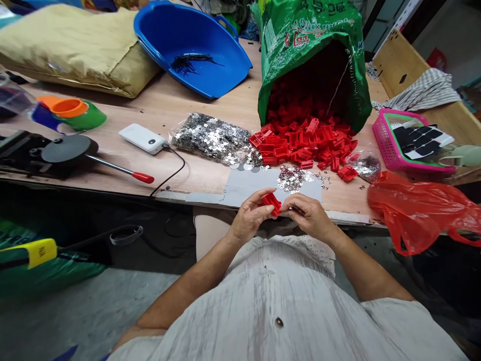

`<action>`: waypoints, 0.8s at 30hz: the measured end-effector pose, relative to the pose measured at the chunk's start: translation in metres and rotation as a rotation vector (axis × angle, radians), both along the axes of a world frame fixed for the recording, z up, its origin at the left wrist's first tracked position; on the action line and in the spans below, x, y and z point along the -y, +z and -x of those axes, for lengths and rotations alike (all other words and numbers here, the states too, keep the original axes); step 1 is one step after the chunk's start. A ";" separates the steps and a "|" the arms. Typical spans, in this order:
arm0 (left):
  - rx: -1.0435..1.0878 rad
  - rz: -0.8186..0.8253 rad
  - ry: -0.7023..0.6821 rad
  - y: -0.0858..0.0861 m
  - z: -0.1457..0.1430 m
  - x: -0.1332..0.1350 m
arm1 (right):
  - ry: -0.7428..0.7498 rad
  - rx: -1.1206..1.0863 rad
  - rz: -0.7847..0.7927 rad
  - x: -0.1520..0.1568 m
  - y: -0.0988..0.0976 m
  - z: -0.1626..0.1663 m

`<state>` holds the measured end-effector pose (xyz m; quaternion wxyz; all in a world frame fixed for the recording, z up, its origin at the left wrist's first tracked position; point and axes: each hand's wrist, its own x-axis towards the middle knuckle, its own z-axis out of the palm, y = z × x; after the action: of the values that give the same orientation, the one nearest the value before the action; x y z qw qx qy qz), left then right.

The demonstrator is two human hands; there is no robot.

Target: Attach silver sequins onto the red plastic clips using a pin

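Note:
Just over the table's front edge, my left hand (249, 216) is closed around a small red plastic housing (272, 203), its hollow side showing. My right hand (308, 213) pinches at the housing's right end, thumb and forefinger pressed together; whatever is between those fingertips is too small to make out. Beyond the hands, a loose heap of small shiny metal pieces (293, 178) lies on a grey mat (246, 186). A large pile of similar red housings (300, 143) spills from a green woven sack (315, 50) lying open behind it.
A clear bag of metal pieces (212, 138) lies left of the pile, near a white power bank (142, 138) with a cable. A hand press (69, 150) with a red-tipped lever stands left. Farther back is a blue scoop-shaped basin (195, 30). Right are a pink basket (383, 140) and a red plastic bag (421, 210).

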<state>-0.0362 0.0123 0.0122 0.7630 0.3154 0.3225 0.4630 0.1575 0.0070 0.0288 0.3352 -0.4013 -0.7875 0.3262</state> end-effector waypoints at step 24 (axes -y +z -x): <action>-0.771 -0.648 -0.027 -0.046 0.011 -0.034 | -0.158 0.224 0.062 -0.007 -0.045 -0.014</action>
<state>-0.0469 0.0466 -0.0333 0.4571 0.6885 0.4163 0.3791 0.1717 0.0145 -0.0166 0.2571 -0.5061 -0.7755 0.2763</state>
